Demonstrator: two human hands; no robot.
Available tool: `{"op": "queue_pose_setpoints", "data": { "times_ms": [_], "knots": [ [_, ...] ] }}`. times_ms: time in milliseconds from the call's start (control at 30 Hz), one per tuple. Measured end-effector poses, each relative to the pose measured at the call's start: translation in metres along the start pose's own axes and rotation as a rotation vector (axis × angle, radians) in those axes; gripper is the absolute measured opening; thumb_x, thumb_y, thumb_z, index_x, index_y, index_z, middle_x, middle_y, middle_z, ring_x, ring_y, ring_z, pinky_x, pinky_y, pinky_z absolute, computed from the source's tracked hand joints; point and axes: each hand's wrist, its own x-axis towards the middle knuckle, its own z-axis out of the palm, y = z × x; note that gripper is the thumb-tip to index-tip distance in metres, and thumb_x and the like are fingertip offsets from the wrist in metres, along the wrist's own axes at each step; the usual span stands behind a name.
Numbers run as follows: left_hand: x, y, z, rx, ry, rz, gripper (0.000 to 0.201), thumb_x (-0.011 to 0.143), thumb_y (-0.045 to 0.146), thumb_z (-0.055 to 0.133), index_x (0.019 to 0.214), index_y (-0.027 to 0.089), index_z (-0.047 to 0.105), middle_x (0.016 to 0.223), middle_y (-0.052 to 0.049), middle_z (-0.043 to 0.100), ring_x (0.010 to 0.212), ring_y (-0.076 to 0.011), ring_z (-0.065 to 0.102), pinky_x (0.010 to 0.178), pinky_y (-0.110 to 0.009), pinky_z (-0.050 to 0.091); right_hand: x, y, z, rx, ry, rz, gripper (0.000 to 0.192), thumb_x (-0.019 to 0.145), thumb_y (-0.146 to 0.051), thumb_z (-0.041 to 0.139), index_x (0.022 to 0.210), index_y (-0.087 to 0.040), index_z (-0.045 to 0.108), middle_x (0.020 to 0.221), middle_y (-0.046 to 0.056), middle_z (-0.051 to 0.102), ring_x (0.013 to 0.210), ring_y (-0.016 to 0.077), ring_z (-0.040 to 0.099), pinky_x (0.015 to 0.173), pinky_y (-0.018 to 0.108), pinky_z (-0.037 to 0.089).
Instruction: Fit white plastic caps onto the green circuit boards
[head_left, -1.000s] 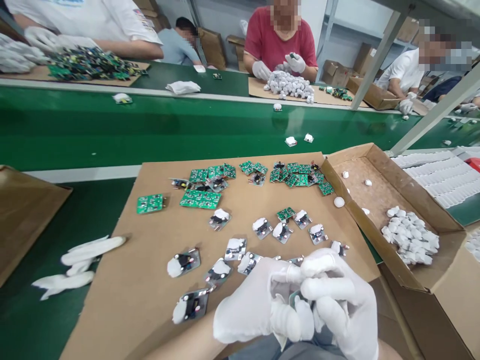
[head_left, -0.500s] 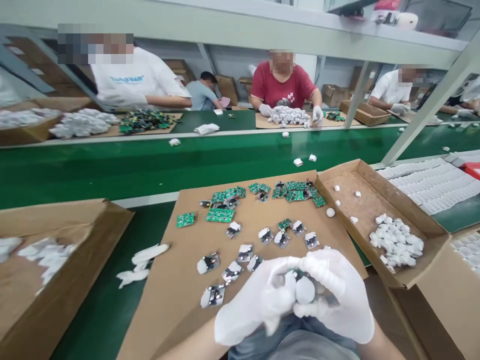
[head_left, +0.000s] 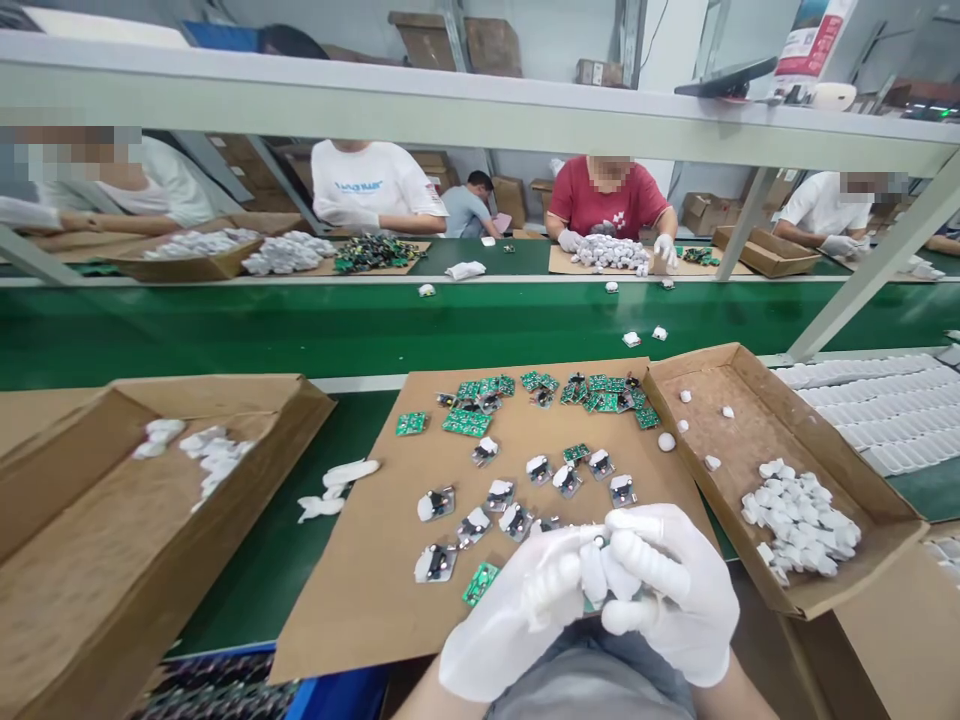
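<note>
1. I see one small white part pinched between both gloved hands, just above the near edge of the cardboard sheet; its axis is hidden.
2. My left hand and right hand are both closed on it.
3. One green board lies just left of them.
4. Two cardboard boxes: left box, right box.

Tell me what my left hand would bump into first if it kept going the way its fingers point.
Your left hand points right, so it meets your right hand at once; they already touch around a small part.
</note>
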Motion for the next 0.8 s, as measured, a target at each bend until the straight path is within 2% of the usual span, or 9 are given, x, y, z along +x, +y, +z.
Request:
{"op": "queue_pose_setpoints", "data": {
  "times_ms": [100,200,300,367,467,533,667,733,800],
  "knots": [
    [0.001,-0.002,0.003,-0.052,-0.064,0.075,0.038,0.069,0.048,0.083,0.061,0.017,0.064,0.065,-0.002,0.058,0.065,-0.0162,0.052,0.072,-0.031,0.049,0.01,0.002,-0.004,0.067,-0.014,0.016,0.052,0.092,-0.049,0.062,0.141,-0.035,0.054,0.102,0.008,0.075,0.089,0.0221,0.07,0.073,0.035,0.06],
    [0.004,-0.007,0.007,-0.108,-0.046,0.107,0.044,0.066,0.049,0.085,0.056,0.017,0.057,0.062,0.0,0.054,0.058,-0.0131,0.045,0.062,-0.029,0.046,0.022,0.0,-0.009,0.258,-0.089,0.079,0.051,0.092,-0.062,0.054,0.133,-0.033,0.063,0.097,0.006,0.075,0.089,0.0218,0.071,0.074,0.035,0.06],
    [0.008,-0.012,0.009,-0.136,0.05,0.123,0.046,0.059,0.048,0.089,0.058,0.017,0.056,0.062,0.001,0.049,0.06,-0.0126,0.042,0.059,-0.027,0.042,0.028,-0.004,-0.01,0.316,-0.119,0.207,0.026,0.095,-0.044,0.062,0.117,-0.033,0.071,0.098,0.003,0.076,0.089,0.019,0.071,0.076,0.031,0.059],
    [0.01,-0.013,0.008,-0.136,0.07,0.128,0.044,0.057,0.043,0.091,0.058,0.017,0.055,0.063,0.002,0.047,0.061,-0.0118,0.04,0.057,-0.026,0.039,0.027,-0.006,-0.008,0.255,-0.1,0.243,0.019,0.091,-0.034,0.069,0.11,-0.033,0.073,0.099,0.002,0.077,0.089,0.0181,0.071,0.075,0.029,0.058],
    [0.012,-0.011,0.006,-0.138,0.037,0.098,0.039,0.062,0.038,0.088,0.057,0.017,0.056,0.06,0.003,0.044,0.058,-0.0108,0.037,0.056,-0.026,0.038,0.022,-0.008,-0.002,0.137,-0.055,0.209,0.025,0.091,-0.039,0.069,0.115,-0.034,0.07,0.099,0.002,0.077,0.088,0.0191,0.071,0.074,0.03,0.058],
    [0.012,-0.009,0.006,-0.161,0.011,0.128,0.044,0.066,0.043,0.086,0.054,0.018,0.051,0.059,0.003,0.044,0.059,-0.0123,0.038,0.056,-0.027,0.038,0.021,-0.008,0.001,0.069,-0.06,0.181,0.032,0.092,-0.045,0.064,0.123,-0.036,0.067,0.099,0.003,0.077,0.086,0.0193,0.07,0.072,0.03,0.057],
    [0.009,-0.008,0.008,-0.217,-0.013,0.184,0.061,0.064,0.06,0.08,0.048,0.021,0.036,0.06,0.001,0.043,0.062,-0.0155,0.043,0.055,-0.029,0.039,0.026,-0.007,0.002,0.044,-0.125,0.038,0.059,0.095,-0.06,0.045,0.148,-0.033,0.044,0.121,0.011,0.069,0.1,0.0239,0.069,0.08,0.035,0.059],
    [0.008,-0.01,0.006,-0.22,0.014,0.154,0.057,0.065,0.058,0.081,0.049,0.021,0.041,0.061,0.001,0.044,0.062,-0.0153,0.043,0.056,-0.029,0.041,0.032,-0.007,0.002,0.012,-0.181,-0.039,0.055,0.1,-0.052,0.042,0.152,-0.032,0.038,0.12,0.012,0.069,0.102,0.0246,0.068,0.082,0.037,0.058],
    [0.008,-0.012,0.002,-0.211,0.041,0.127,0.048,0.067,0.053,0.081,0.054,0.021,0.048,0.062,0.002,0.045,0.061,-0.0148,0.044,0.056,-0.029,0.042,0.039,-0.008,0.004,0.002,-0.244,-0.09,0.047,0.104,-0.038,0.039,0.15,-0.031,0.038,0.101,0.009,0.072,0.089,0.0228,0.069,0.075,0.035,0.058]
  ]
}}
